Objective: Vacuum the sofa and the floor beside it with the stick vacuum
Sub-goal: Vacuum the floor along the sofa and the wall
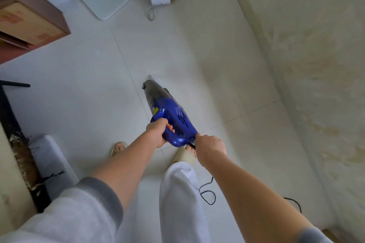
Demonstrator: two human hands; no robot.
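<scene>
Blue hard plastic makes up the body of the vacuum (173, 118), which hangs in the air above the pale tiled floor (88, 94), its dark nose pointing down and away toward the tiles just beside the cream sofa (316, 65) on the right. The left hand (158, 132) has its fingers curled through the loop handle at the rear, wrapped round the grip. The right hand (209, 144) is closed at the tail end of the body, where the black cord (206, 193) leaves it; its fingers look curled there, though whether they pinch the cord or the plastic itself cannot be told from this angle.

Judging by the shape, most of the weight sits in the motor housing close to the handle, so it should carry easily in one hand and feel stiff, with no flex. The smooth shell would likely slip in a loose grasp, so the loop handle is the place to take hold. The cord is limp and trails in loops on the floor near the feet, likely to snag or trip, so keeping it gathered behind the body seems wise
</scene>
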